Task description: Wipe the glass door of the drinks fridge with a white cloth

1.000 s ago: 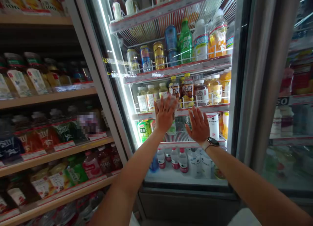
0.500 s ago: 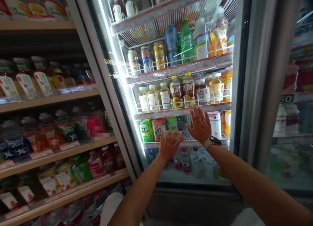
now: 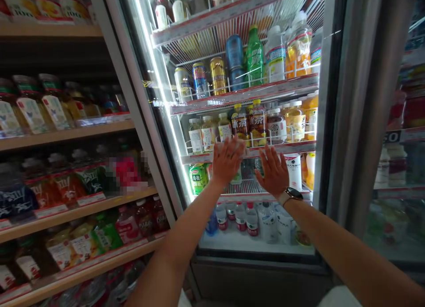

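My left hand [image 3: 229,161] lies against the glass door [image 3: 247,185] of a lit drinks fridge, over the front of a middle shelf. Under its fingers is a thin whitish cloth [image 3: 241,148], pressed to the glass and partly hidden by the hand. To the right, my right hand [image 3: 274,170] rests flat on the same door, fingers spread and nothing held, with a dark watch [image 3: 294,192] on the wrist. Behind the glass stand tea bottles [image 3: 239,123], a green bottle [image 3: 254,56] and a gold can [image 3: 218,75].
Open wooden shelves [image 3: 66,132] with rows of bottles run along the left. A metal door frame [image 3: 343,121] borders the glass on the right, with another drinks fridge beyond it. Small bottles [image 3: 251,220] stand at the fridge bottom.
My left hand has moved up the glass with the whitish cloth, from the lower shelf to the front of the middle shelf. My right hand has stayed nearly in place.
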A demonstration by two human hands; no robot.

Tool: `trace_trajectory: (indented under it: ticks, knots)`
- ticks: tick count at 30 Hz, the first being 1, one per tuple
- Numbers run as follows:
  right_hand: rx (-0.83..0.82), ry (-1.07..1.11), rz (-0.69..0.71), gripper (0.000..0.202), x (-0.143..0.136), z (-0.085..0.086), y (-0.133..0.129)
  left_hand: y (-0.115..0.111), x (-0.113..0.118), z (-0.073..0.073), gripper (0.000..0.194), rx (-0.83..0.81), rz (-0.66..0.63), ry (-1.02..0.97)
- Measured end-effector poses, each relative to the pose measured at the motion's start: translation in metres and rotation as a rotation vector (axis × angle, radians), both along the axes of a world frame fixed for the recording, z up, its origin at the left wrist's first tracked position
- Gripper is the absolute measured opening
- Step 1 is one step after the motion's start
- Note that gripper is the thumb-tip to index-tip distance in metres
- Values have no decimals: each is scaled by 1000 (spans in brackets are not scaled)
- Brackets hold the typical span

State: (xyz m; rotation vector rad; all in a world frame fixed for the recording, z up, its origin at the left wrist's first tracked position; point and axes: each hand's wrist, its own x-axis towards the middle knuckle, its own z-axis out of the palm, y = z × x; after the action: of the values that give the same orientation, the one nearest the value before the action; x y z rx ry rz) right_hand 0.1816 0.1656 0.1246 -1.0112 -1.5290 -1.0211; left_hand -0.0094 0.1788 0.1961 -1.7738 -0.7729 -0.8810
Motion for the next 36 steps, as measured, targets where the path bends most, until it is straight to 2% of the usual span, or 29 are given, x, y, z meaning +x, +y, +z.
trace_trajectory:
  ticks: [2, 3, 4, 6, 8, 10, 17, 19, 20, 21, 23, 25, 29, 31, 33, 34, 36]
  knots:
    - [2, 0, 1, 75, 0, 0, 0, 1, 10, 26, 53, -9, -15, -44]
    - [4, -1, 1, 75, 0, 0, 0, 2, 13, 33, 53, -12, -28, -57]
    - [5, -2, 0, 75, 0, 0, 0, 2, 15, 35, 53, -16, -41, -66]
    - [-2, -3, -6, 74, 0, 0, 0, 2, 15, 28, 53, -26, -61, -72]
    - [-8, -10, -15, 73, 0, 1, -1, 2, 12, 10, 54, -37, -72, -66]
    - [-8, -14, -30, 73, 0, 2, -2, 2, 8, -15, 55, -35, -86, -53]
    - [-34, -16, -77, 70, 0, 5, -1, -4, -13, -120, 52, -23, -111, 12]
    - [-42, -15, -81, 69, 0, 5, 0, -4, -20, -139, 52, -36, -108, 40]
    - [-45, -14, -81, 68, 0, 5, 0, -3, -23, -142, 53, -36, -111, 62]
    - [-44, -13, -80, 68, -1, 5, 0, -2, -25, -140, 53, -32, -116, 87]
    - [-51, -10, -75, 67, -1, 5, 1, 0, -24, -120, 54, -19, -127, 127]
    - [-64, -8, -69, 67, -1, 5, 1, 2, -17, -80, 56, -4, -130, 97]
    - [-91, -7, -70, 67, 0, 5, 1, 6, 5, 15, 58, 5, -165, -185]
    - [-82, -9, -67, 68, 1, 5, 1, 8, 15, 42, 57, 6, -202, -238]
    - [-65, -15, -61, 68, 1, 5, 1, 10, 20, 48, 57, 6, -215, -251]
    - [-61, -15, -58, 68, 1, 5, 1, 10, 22, 44, 58, 4, -214, -249]
    - [-64, -15, -55, 68, 1, 5, 1, 10, 22, 27, 58, 2, -203, -228]
